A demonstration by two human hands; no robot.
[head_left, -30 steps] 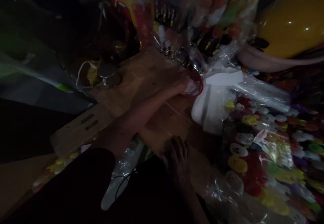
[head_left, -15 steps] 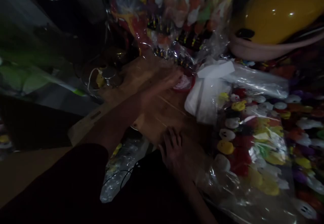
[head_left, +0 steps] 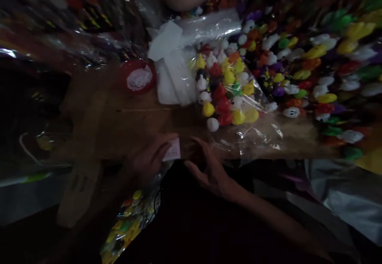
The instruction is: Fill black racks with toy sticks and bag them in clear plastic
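My left hand [head_left: 152, 152] pinches a small white printed slip of paper [head_left: 173, 149] near the front edge of the wooden board [head_left: 143, 124]. Facing it, my right hand [head_left: 210, 168] holds nothing, with thumb and fingers apart. Behind them stands a round red dish [head_left: 123, 77] with a pile of similar paper slips [head_left: 139, 77] inside. To the right of the dish lie flat white sheets or sleeves [head_left: 176, 75]. A clear plastic bag [head_left: 228, 92] of small toy figures in yellow, red and white lies beyond my right hand.
Many loose colourful figures [head_left: 292, 57] spread across the right side. Clear bags of figures [head_left: 86, 9] stand at the back left. Another filled bag [head_left: 128, 220] lies low beside my lap. A silvery sheet [head_left: 352, 208] is at the lower right.
My left hand has come back from the red dish to the board's front edge, now with a paper slip. My right hand has lifted beside it, and the view has swung right.
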